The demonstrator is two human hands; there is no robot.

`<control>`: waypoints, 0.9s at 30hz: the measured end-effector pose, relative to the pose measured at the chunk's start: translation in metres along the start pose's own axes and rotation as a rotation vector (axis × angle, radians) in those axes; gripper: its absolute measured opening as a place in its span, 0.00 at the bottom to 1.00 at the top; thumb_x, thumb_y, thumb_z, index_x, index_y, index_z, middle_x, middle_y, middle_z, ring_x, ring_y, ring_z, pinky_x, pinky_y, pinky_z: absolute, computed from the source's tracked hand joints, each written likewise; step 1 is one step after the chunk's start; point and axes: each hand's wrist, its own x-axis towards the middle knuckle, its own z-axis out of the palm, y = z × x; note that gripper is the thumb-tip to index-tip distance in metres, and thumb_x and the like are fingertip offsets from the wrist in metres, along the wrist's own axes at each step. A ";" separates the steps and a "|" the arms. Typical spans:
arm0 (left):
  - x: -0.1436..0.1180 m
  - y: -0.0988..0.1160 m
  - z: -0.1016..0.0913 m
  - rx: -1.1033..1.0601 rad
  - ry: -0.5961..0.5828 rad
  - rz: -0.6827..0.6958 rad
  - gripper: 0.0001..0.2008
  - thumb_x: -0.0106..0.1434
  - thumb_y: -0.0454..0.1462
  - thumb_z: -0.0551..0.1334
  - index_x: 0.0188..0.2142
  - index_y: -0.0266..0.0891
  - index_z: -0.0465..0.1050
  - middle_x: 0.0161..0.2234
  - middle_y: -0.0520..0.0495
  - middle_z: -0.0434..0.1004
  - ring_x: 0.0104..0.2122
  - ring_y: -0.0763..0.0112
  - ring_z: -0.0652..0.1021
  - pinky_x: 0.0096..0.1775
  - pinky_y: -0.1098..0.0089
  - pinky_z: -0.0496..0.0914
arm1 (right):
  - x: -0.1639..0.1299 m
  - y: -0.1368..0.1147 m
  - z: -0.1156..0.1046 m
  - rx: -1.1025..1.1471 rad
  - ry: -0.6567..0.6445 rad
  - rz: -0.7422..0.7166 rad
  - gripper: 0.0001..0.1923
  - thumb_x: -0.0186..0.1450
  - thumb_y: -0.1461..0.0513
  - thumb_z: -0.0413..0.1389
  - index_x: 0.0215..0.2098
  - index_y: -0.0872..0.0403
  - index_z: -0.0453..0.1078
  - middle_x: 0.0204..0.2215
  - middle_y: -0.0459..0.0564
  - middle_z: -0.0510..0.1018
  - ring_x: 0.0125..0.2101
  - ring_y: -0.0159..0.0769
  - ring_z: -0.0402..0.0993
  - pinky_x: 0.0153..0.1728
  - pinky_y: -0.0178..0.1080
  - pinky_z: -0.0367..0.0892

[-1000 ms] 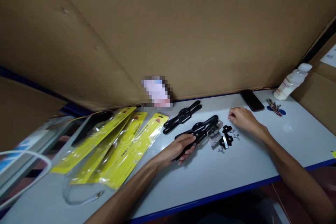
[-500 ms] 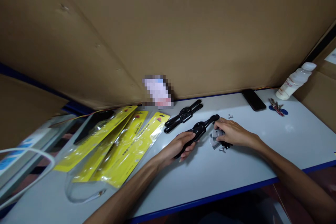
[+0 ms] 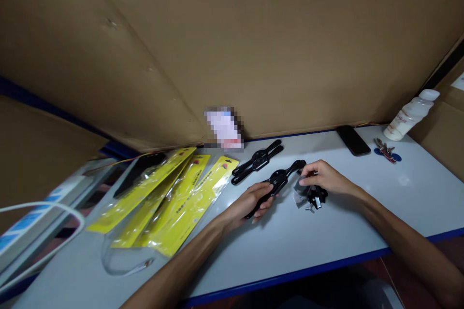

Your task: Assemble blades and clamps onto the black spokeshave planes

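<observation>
Between edges of the pale-grey counter (image 3: pixel 290 246), left fingers (image 3: pixel 263 187) grasp 1 long black tool (image 3: pixel 278 182); right fingers (image 3: pixel 311 169), grasp unclear.

Held blk tool (image 3: pixel 279 180) glossy, tabletop (image 3: pixel 290 246) smooth w/ sheen, wall (image 3: pixel 290 58) matt cardbd, yel. pkgs (image 3: pixel 197 203) w/ shiny clear plastic.

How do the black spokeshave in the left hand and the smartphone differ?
The spokeshave is held in the left hand, while the smartphone lies on the table, untouched. The spokeshave has a curved outline with a narrow handle; the smartphone is a plain flat slab. The spokeshave is nearer the camera; the smartphone sits farther back, by the cardboard wall. Both look black.
</observation>
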 end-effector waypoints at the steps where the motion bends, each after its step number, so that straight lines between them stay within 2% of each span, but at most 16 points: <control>1: 0.000 0.000 0.000 -0.003 0.000 0.005 0.14 0.67 0.47 0.60 0.34 0.38 0.68 0.18 0.61 0.57 0.12 0.81 0.55 0.11 0.80 0.54 | -0.002 -0.003 -0.001 0.090 0.014 0.018 0.09 0.63 0.58 0.58 0.28 0.53 0.67 0.25 0.45 0.74 0.24 0.30 0.69 0.27 0.36 0.63; 5: 0.001 -0.001 0.000 -0.012 -0.002 0.017 0.14 0.67 0.47 0.59 0.33 0.38 0.68 0.18 0.60 0.58 0.12 0.81 0.55 0.11 0.80 0.55 | -0.005 -0.013 -0.004 0.633 0.002 0.116 0.14 0.66 0.51 0.57 0.31 0.52 0.63 0.28 0.48 0.77 0.20 0.29 0.69 0.18 0.33 0.60; 8: 0.001 -0.001 -0.001 -0.014 -0.004 0.014 0.14 0.67 0.47 0.59 0.33 0.38 0.68 0.18 0.60 0.57 0.12 0.81 0.55 0.11 0.80 0.55 | -0.003 -0.012 -0.004 0.837 -0.010 0.143 0.13 0.62 0.54 0.63 0.33 0.53 0.67 0.26 0.47 0.76 0.18 0.27 0.66 0.16 0.31 0.56; 11: 0.001 -0.001 -0.001 -0.014 -0.002 0.016 0.14 0.67 0.47 0.59 0.33 0.38 0.68 0.18 0.60 0.58 0.12 0.81 0.55 0.11 0.80 0.55 | 0.000 -0.008 -0.002 0.914 0.073 0.174 0.11 0.63 0.56 0.63 0.39 0.54 0.73 0.30 0.50 0.77 0.25 0.29 0.71 0.19 0.31 0.59; 14: 0.001 -0.001 -0.001 -0.015 -0.001 0.018 0.14 0.68 0.46 0.59 0.32 0.39 0.67 0.18 0.60 0.58 0.12 0.81 0.55 0.11 0.80 0.55 | 0.001 -0.007 0.001 1.014 0.045 0.203 0.18 0.72 0.50 0.52 0.45 0.56 0.74 0.35 0.55 0.79 0.28 0.31 0.71 0.25 0.34 0.64; 16: 0.001 0.000 -0.001 -0.015 -0.003 0.016 0.14 0.68 0.47 0.58 0.33 0.38 0.67 0.18 0.60 0.58 0.12 0.81 0.55 0.11 0.79 0.55 | 0.000 -0.008 0.003 1.060 0.037 0.215 0.21 0.74 0.51 0.47 0.45 0.57 0.75 0.37 0.57 0.80 0.29 0.32 0.71 0.29 0.36 0.66; 19: 0.001 0.000 -0.001 -0.016 -0.008 0.014 0.14 0.68 0.47 0.58 0.33 0.38 0.68 0.18 0.60 0.58 0.12 0.81 0.55 0.11 0.79 0.55 | 0.000 -0.007 0.004 1.016 0.108 0.218 0.10 0.68 0.61 0.56 0.44 0.57 0.76 0.40 0.57 0.80 0.34 0.34 0.74 0.35 0.37 0.69; 20: 0.001 0.000 -0.001 -0.018 -0.010 0.014 0.14 0.68 0.47 0.58 0.34 0.38 0.68 0.18 0.60 0.57 0.12 0.81 0.55 0.12 0.79 0.55 | 0.000 -0.007 0.004 0.993 0.128 0.218 0.10 0.64 0.65 0.59 0.44 0.57 0.77 0.41 0.56 0.80 0.37 0.35 0.75 0.37 0.37 0.69; 23: 0.001 0.000 -0.001 -0.028 -0.017 0.012 0.14 0.68 0.47 0.58 0.33 0.38 0.68 0.18 0.60 0.57 0.12 0.81 0.55 0.12 0.79 0.54 | 0.001 -0.004 0.004 0.965 0.145 0.230 0.18 0.55 0.71 0.62 0.44 0.55 0.77 0.43 0.55 0.80 0.42 0.37 0.76 0.39 0.37 0.71; 27: 0.002 0.000 -0.001 -0.044 -0.018 0.015 0.14 0.68 0.47 0.58 0.34 0.38 0.68 0.17 0.60 0.57 0.12 0.81 0.55 0.12 0.79 0.54 | 0.001 -0.002 0.009 0.961 0.107 0.250 0.20 0.52 0.71 0.64 0.44 0.55 0.76 0.42 0.55 0.82 0.38 0.36 0.78 0.35 0.36 0.72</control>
